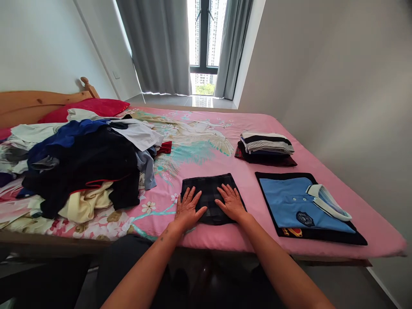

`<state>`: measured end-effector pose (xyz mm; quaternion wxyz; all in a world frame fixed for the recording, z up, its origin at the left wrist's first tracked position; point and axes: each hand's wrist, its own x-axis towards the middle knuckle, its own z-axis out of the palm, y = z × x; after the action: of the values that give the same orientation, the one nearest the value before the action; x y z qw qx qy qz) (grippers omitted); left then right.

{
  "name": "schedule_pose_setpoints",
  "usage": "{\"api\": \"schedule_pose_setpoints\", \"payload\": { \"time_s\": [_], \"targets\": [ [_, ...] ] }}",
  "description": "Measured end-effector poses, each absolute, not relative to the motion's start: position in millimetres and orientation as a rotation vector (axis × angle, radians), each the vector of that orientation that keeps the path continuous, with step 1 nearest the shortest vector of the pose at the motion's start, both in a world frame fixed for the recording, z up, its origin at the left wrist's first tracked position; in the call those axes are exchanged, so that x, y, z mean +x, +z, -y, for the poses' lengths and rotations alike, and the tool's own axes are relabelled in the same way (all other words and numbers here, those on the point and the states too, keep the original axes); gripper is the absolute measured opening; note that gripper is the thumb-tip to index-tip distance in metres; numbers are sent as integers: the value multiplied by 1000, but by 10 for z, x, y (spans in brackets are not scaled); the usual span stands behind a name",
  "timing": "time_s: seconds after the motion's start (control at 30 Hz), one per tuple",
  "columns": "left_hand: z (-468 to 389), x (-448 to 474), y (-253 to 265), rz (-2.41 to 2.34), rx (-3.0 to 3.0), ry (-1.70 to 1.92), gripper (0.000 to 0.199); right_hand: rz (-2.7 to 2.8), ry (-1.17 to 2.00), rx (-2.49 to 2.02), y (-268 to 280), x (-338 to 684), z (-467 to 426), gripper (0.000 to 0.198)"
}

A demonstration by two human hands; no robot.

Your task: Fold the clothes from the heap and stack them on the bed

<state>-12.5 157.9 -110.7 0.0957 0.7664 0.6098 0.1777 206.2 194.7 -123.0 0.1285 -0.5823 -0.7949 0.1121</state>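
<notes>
Under both hands (pixel 209 204), folded dark garment (pixel 210 185)

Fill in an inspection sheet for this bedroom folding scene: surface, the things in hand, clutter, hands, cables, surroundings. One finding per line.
Surface: bed with a pink floral sheet, a wooden headboard at the left.
Things in hand: dark checked folded garment lying flat near the bed's front edge.
Clutter: loose pile of unfolded clothes on the left; red pillow behind it; striped folded stack and blue polo shirt on a black garment to the right.
Hands: left hand and right hand both flat, fingers spread, pressing on the checked garment.
Cables: nothing seen.
Surroundings: grey curtains, window showing buildings, plain walls.
</notes>
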Motion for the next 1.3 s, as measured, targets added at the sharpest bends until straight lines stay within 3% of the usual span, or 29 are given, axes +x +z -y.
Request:
{"api": "schedule_pose_setpoints", "payload": {
  "time_s": [0.13, 0.3, 0.47, 0.77, 0.9, 1.0, 1.1, 1.2, 1.3],
  "targets": [
    [-1608, -232, -1191, -1874, 2046, 752, 68, 2217, 347, -1791, -1271, 2200, -1886, 57],
    [-2010, -418, -1010, -2117, 1545, 835, 50, 2205, 379, -1834, -1260, 2207, -1870, 57],
    [-2207, -441, -726, -2132, 1539, 796, 32, 2204, 395, -1861, -1220, 2185, -1865, 56],
    [-2041, -627, -736, -2138, 1601, 802, 33, 2252, 440, -1764, -1016, 2085, -1771, 58],
    [-1983, -656, -786, -2172, 1646, 831, 38, 2283, 565, -1825, -877, 2016, -1793, 53],
    [-1906, -389, -688, -1943, 2034, 892, 38, 2200, 442, -1759, -695, 1841, -1860, 49],
    [-1861, -80, -663, -1707, 2395, 684, 42, 2256, 315, -1574, -649, 1629, -1998, 48],
    [-1874, 63, -798, -1767, 2344, 407, 62, 2433, 343, -1526, -839, 1618, -2235, 51],
    [-1912, 52, -967, -1835, 2250, 314, 81, 2312, 492, -1780, -1114, 1885, -2510, 60]
  ]
}}
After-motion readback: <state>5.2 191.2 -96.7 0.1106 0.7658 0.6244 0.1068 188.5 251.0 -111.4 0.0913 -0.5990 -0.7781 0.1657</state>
